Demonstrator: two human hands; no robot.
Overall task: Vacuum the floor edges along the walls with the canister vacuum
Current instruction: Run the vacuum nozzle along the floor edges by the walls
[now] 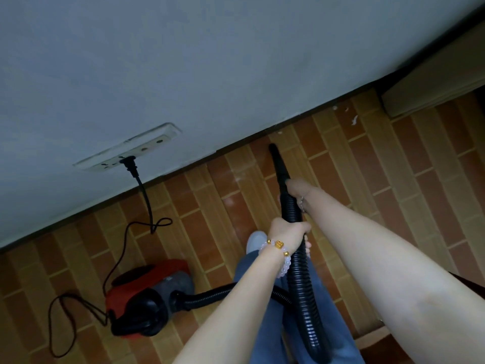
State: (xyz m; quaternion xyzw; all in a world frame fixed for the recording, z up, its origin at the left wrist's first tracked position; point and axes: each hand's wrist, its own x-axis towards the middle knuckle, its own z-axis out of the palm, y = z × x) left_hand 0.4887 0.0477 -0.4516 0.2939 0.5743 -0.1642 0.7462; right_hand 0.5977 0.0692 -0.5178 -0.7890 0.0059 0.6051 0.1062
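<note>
Along the wall-to-floor edge, the black crevice nozzle [277, 160] is pointed with its tip just short of the dark baseboard [236, 145], which makes sense since that seam is where the dust collects. The ribbed hose [301, 271] is gripped in two places: the right hand [298, 189] is wrapped closed around the hose right where the nozzle joins it, presumably so the tip can be steered, while the left hand [287, 231] is clenched around the hose further back, probably to take the weight and keep slack off the front hand. A beaded bracelet [278, 254] is worn on the left wrist. Further along the same edge, toward the cardboard box [433, 85], a few white scraps [354, 119] are lying on the brick-pattern floor [393, 179], not yet reached, so that stretch looks like it's next. The red canister vacuum [147, 298] is parked behind and to the left, well apart from the nozzle, with the hose looping back to it across the legs. Its power cord [147, 200] is plugged into the wall outlet strip [128, 147] and left loosely coiled on the floor, so it could get snagged if the canister gets dragged along. A grey shoe [256, 241] is just visible below the left hand.
</note>
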